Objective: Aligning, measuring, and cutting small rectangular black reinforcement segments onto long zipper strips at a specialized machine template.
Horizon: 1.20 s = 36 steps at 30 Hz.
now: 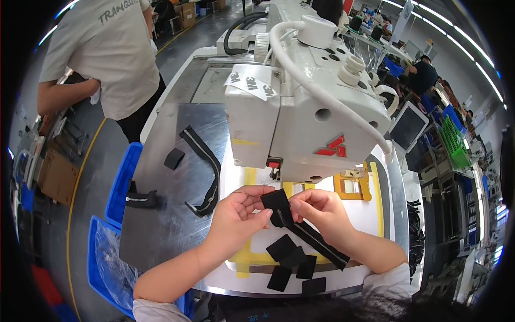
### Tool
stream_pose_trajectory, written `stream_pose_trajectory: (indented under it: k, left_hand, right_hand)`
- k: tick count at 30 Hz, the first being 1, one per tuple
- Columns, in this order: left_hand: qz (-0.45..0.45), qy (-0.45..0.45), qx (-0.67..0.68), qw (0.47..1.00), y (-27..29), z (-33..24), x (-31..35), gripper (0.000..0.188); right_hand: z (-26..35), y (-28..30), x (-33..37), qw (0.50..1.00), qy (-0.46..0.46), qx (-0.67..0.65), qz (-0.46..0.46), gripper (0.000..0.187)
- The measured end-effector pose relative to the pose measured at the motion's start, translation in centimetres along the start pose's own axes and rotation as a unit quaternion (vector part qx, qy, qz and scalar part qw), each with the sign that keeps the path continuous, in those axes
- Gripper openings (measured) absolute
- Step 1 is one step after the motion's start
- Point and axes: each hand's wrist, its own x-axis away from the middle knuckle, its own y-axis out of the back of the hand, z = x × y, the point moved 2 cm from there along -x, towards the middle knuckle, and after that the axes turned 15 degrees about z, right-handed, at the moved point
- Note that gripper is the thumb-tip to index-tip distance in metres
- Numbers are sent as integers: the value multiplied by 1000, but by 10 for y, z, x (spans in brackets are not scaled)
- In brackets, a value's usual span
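Note:
Between my hands is a black zipper strip [319, 242] with a black fabric patch [275, 200] at its upper end, stitching showing on the patch. My left hand [236, 216] pinches the patch's left side, thumb below and fingers behind. At its right edge my right hand [325, 213] grips with thumb and forefinger. A thin loose thread rises by the left fingertips. The zipper's tail slants down to the right under my right wrist. Several loose black fabric squares [281, 248] lie overlapping just below, on the white work surface [255, 279].
A white industrial sewing machine [316, 126] stands right ahead, its head over a yellow-edged plate. Left on the metal table lie another black zipper strip [214, 174] and a black square [174, 159]. Blue bins [102, 268] sit at the table's left. A person [112, 59] stands far left.

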Motion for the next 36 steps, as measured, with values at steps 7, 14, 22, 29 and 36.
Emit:
stream_pose_trajectory:
  k: [7, 14, 22, 29, 36]
  left_hand:
    - [-14, -3, -3, 1000, 7, 3, 0, 37]
    - [-7, -18, 21, 1000, 6, 2, -1, 36]
    - [-26, 2, 32, 999, 5, 0, 2, 34]
    - [-8, -15, 54, 998, 8, 12, 1, 24]
    - [19, -30, 13, 999, 10, 19, -5, 21]
  right_hand:
    - [2, -2, 0, 995, -52, 88, 21, 23]
    - [0, 2, 0, 995, -59, 82, 2, 20]
    - [4, 1, 0, 997, -58, 50, -17, 18]
    - [-2, -7, 0, 980, 87, 179, -13, 19]
    - [0, -11, 6, 761, 376, 526, -59, 24]
